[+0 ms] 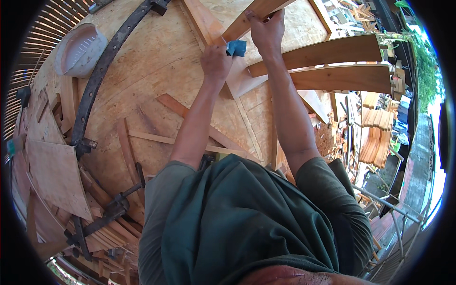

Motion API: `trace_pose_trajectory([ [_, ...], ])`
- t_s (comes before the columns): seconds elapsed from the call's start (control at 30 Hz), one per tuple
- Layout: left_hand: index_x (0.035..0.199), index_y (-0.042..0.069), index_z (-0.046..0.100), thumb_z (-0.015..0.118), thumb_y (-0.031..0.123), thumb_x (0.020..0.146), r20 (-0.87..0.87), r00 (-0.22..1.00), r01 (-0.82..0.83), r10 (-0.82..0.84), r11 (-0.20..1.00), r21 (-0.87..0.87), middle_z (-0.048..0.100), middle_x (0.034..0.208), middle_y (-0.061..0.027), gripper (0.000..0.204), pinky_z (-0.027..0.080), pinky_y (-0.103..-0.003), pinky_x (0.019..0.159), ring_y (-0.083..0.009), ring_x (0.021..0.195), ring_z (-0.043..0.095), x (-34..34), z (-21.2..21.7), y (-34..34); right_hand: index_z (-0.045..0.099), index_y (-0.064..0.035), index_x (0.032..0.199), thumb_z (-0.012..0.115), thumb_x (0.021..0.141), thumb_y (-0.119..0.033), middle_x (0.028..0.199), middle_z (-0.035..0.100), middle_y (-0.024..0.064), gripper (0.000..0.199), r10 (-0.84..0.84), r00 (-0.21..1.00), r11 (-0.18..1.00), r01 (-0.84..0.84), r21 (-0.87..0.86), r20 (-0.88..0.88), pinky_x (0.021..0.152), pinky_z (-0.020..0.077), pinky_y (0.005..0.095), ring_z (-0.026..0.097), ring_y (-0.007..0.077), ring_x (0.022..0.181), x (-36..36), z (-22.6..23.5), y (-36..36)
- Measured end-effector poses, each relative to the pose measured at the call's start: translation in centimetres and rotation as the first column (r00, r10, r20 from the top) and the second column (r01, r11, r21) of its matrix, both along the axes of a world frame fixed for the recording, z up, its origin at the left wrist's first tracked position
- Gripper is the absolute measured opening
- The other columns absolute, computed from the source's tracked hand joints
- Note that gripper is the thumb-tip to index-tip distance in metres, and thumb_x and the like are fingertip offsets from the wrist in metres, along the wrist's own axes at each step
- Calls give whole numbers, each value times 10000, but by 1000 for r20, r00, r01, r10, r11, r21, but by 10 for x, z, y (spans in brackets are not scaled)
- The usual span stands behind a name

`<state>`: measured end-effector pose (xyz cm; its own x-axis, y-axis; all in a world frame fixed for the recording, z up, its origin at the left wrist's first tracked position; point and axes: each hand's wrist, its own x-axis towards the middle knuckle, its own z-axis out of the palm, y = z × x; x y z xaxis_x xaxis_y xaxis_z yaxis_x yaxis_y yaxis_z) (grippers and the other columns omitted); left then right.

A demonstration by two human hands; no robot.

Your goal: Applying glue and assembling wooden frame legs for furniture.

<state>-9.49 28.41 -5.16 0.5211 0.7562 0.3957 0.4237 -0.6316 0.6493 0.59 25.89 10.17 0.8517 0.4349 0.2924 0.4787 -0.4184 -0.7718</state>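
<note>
Wooden slat (247,16) gripped by right hand (267,29), left hand (216,61) closed on blue sandpaper (236,47), plywood worktable (152,61) beneath

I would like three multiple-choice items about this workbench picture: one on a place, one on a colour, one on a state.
1. Where is the white bowl?
A. far left of the board
B. beside the right hand
C. on the curved planks

2. What colour is the small pad at the left hand?
A. red
B. blue
C. yellow

3. What is the right hand doing?
A. hanging free
B. gripping a wooden strip
C. resting flat on the board

Answers: 1 A, it sits at the upper left; 2 B, the pad is blue; 3 B, fingers close over the strip.
</note>
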Motion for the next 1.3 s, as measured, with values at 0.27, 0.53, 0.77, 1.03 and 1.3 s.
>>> trace_pose_trajectory([
  [0.27,801,51,720,773,138,715,-22,995,92,-96,987,-132,686,809,-113,134,540,-441,716,-321,828,661,-64,39,2,489,16,1107,820,806,-213,958,693,221,503,-12,999,1000,11,-23,-37,814,563,452,710,403,898,2,3,-3],
  [0.53,1057,47,747,844,80,696,134,990,85,-52,963,-257,682,886,-80,375,531,-345,690,-222,778,643,-114,33,-10,454,-43,1434,675,898,-17,1096,690,138,580,153,986,979,-160,124,65,829,580,369,691,250,1013,9,-11,-7],
  [0.77,1106,16,691,881,87,701,247,969,107,-5,911,-399,674,940,-89,453,537,-326,722,-198,800,639,-123,44,-5,490,43,1344,661,963,-176,1167,676,178,472,178,975,935,-126,330,-130,920,561,395,664,283,1109,-20,3,-13],
  [1.03,1098,5,654,882,73,678,321,946,83,45,923,-375,647,960,-105,482,538,-340,722,-215,777,622,-104,63,-8,93,32,1565,951,687,-388,1558,298,299,1297,244,796,961,-276,27,-554,1139,400,477,423,399,1411,-98,-29,-81],
  [1.3,1264,25,609,849,117,710,113,854,468,-508,654,-594,661,1065,-133,610,551,-348,837,-255,920,666,-94,84,60,360,59,1387,914,693,-334,1327,472,239,971,73,900,989,-120,-85,-429,1010,483,405,552,330,1197,-73,-74,-77],
])
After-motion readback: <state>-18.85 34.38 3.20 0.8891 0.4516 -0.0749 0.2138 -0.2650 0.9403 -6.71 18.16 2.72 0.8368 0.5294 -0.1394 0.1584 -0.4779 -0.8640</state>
